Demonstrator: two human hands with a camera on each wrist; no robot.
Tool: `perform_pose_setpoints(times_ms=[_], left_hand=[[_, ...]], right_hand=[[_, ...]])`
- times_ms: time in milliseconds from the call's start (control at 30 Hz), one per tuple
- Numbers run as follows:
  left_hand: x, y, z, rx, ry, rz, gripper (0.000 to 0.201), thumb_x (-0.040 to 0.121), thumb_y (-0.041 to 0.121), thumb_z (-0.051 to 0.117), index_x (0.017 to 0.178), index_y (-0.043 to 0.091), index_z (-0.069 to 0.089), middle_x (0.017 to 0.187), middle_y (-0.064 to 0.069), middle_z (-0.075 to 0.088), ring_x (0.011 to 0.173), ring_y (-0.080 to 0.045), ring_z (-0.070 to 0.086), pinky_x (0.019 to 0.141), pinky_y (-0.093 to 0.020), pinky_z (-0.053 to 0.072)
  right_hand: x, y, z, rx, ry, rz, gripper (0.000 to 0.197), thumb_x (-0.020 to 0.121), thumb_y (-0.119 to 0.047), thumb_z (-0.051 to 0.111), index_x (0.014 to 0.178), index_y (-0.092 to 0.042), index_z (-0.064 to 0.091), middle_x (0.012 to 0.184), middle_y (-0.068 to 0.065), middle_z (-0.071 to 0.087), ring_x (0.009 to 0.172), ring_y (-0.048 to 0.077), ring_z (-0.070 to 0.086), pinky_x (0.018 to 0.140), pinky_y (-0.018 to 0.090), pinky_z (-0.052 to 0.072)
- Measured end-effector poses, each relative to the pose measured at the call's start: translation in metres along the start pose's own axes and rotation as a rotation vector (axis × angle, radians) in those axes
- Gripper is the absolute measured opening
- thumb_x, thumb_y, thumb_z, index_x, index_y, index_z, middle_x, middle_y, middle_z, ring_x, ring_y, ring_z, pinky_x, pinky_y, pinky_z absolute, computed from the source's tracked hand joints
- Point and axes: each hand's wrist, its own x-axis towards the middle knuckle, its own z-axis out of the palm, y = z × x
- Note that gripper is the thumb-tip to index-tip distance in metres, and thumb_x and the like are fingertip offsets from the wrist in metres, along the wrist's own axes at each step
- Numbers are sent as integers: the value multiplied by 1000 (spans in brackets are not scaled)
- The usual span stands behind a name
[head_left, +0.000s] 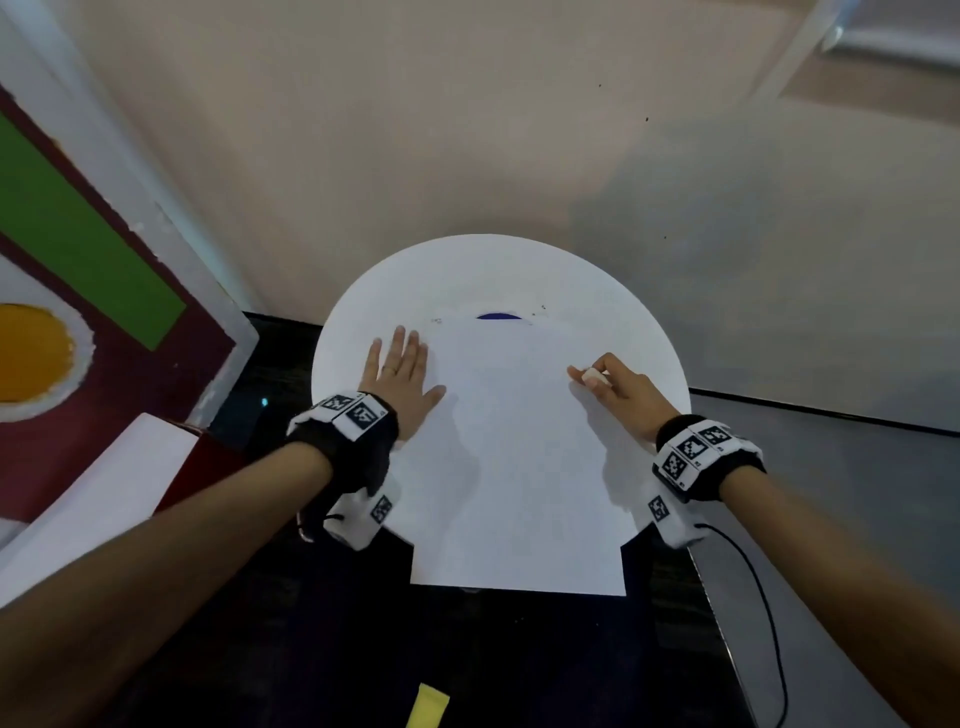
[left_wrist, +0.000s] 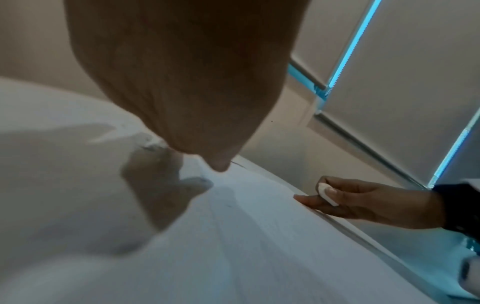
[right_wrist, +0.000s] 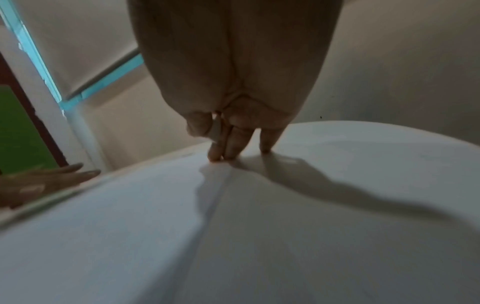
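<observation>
- On the round white desk (head_left: 467, 270) in front of me lies a sheet of paper (head_left: 514, 457). Its long axis runs from 12 to 6 o'clock, and its near end hangs over the desk's rim at 6.
- My right grip (head_left: 618, 389) is clamped on a small white eraser (head_left: 595, 376), thumb on one side and fingers curled against the other. The right wrist view shows the fingertips down on the sheet, with the eraser (right_wrist: 215, 129) wedged just above them.
- The eraser sits over the right part of the sheet, at about 2 o'clock from the sheet's middle. In the head view its long side lies roughly from 10 to 4.
- From that grip, nearly all the paper lies toward 9 and 7 o'clock, so I judge any rubbing stroke has to travel left and toward me.
- My left grip (head_left: 400, 374) holds nothing. Its fingers are straight and spread flat at the sheet's 9 o'clock edge, and the thumb seems to reach onto the paper. It is well placed to pin the sheet against a pull from the right.
- I can make out no marks on the sheet.
- A blue shape (head_left: 497, 316) peeks out from under the sheet's far edge at 12 o'clock.
</observation>
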Motion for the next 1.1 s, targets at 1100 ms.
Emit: perform_pose_setpoints(times_ms=[1100], left_hand=[[-6, -33, 26, -32, 16, 470, 127, 66, 90, 43, 153, 18, -14, 158, 11, -24, 143, -13, -29, 111, -44, -24]], right_hand=[[28, -106, 120, -74, -227, -248, 15, 80, -9, 67, 76, -12, 53, 63, 5, 55, 54, 14, 47, 58, 27, 42]])
